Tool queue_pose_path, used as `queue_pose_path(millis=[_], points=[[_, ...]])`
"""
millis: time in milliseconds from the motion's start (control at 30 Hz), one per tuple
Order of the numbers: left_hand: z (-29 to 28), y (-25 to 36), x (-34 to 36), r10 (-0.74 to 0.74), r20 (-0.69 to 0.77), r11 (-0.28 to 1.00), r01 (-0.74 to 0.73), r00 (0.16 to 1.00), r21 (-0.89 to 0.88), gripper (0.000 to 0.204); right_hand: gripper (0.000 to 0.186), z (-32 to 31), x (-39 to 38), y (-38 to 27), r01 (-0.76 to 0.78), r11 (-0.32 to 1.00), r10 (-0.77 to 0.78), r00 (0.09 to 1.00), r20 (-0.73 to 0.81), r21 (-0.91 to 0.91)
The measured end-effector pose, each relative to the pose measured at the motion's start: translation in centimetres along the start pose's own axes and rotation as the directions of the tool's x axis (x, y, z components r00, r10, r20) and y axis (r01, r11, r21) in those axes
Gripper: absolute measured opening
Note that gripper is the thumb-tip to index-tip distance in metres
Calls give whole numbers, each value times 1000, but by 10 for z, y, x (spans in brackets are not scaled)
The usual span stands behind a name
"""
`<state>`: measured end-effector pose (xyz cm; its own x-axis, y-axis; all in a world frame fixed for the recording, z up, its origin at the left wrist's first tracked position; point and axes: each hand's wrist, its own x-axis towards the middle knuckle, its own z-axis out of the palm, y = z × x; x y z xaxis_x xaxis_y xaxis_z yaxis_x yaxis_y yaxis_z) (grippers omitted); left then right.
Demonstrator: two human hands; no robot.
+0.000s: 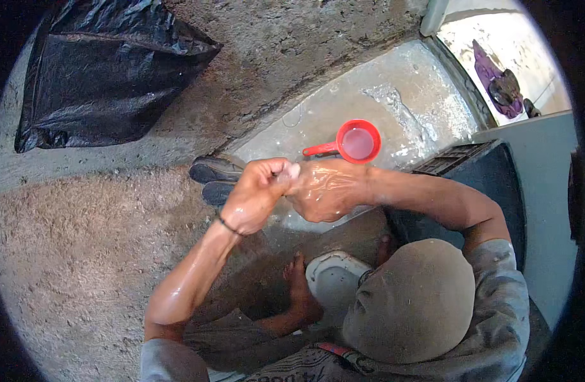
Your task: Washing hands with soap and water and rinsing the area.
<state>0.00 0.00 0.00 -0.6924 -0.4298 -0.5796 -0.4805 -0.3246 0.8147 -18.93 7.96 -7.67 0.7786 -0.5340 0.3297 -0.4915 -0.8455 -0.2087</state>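
My left hand and my right hand meet in front of me, pressed together at the fingers. Both are wet and glossy, the right one shiny with a slick film. The fingers of both hands are curled closed. A small pale spot shows where they touch; I cannot tell what it is. A thin black band circles my left wrist. Just beyond the hands a red plastic scoop with a handle stands on the wet concrete slab, holding water.
A pair of dark sandals lies left of the hands at the slab's edge. A black plastic sheet lies far left on rough ground. Below the hands are a bare foot, a white basin and a grey-clothed knee. A dark crate stands on the right.
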Motion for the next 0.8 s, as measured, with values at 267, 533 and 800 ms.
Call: queue_pose_path(millis=[267,533,800], points=[[-3,51,-27,500,-152,654,-257,853,712,32,21,-21,2,11,165,956,-216,955,-202,-242],[5,39,4,-15,37,991,10,999,131,13,28,12,15,5,308,916,-390,836,-385,-259],[29,30,26,-50,48,920,27,998,390,25,16,20,7,-15,220,958,-202,973,-112,182]])
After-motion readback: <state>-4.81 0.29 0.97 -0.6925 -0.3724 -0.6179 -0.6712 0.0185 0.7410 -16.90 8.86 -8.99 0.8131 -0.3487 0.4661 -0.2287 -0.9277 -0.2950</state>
